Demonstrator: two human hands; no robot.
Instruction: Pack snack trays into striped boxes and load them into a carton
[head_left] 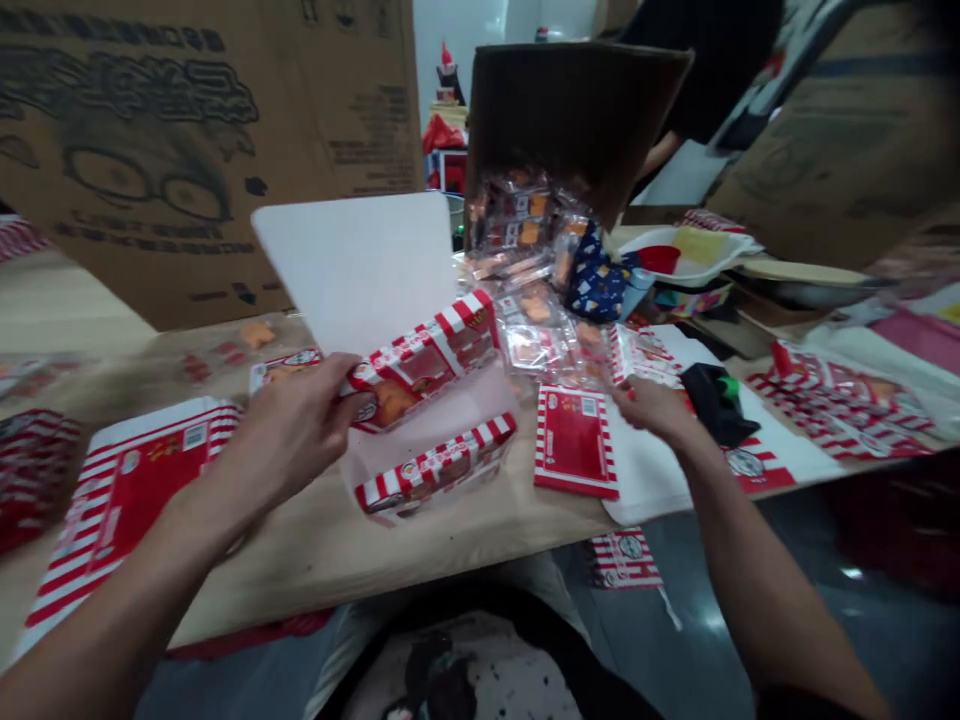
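Observation:
My left hand grips the left end of a red-and-white striped paper box. The box stands unfolded, its large white flap raised and its pale inside showing. My right hand is closed at the edge of a flat striped carton; what its fingers pinch, if anything, is hidden. Beside that hand a red rectangular packet with striped sides lies on the table. Clear-wrapped snack packs are heaped behind it.
A tipped cardboard box spills wrapped packs, and a large carton stands at back left. Flat striped cartons lie at left; more striped packaging is at right. A black tape dispenser-like object sits near my right hand. Another person's arm shows behind.

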